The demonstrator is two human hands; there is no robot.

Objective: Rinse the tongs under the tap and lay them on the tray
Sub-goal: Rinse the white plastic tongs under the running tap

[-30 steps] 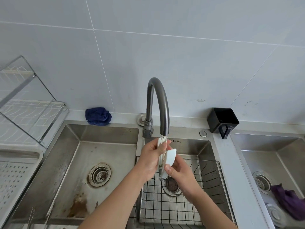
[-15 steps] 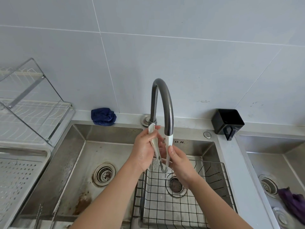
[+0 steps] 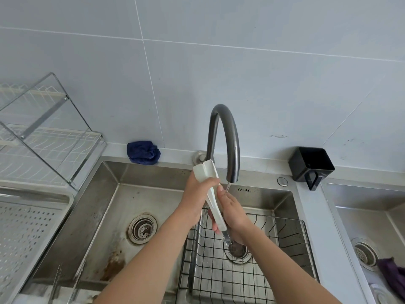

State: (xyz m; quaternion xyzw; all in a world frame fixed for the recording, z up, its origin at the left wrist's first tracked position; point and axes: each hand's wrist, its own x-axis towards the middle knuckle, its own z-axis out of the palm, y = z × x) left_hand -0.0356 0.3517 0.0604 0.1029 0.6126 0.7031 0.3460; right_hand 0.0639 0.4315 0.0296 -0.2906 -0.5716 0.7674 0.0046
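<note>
change: tongs (image 3: 216, 208) now tilt, hinge end up-left of tap (image 3: 233, 150), thin stream hitting right grip (image 3: 232, 214) | left grip (image 3: 196, 194) clasps handle top, right grip wraps the arms, slid lower | rinse ongoing, tray (image 3: 26, 233) waits

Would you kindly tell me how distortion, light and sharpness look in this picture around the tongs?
Head view: wide-angle bowing bends the tile joints and the sink rim; head view: soft, even light, a mild sheen on the tap; head view: the tongs, gripped by the left hand and right hand, look sharp; the water stream is faint.
</note>
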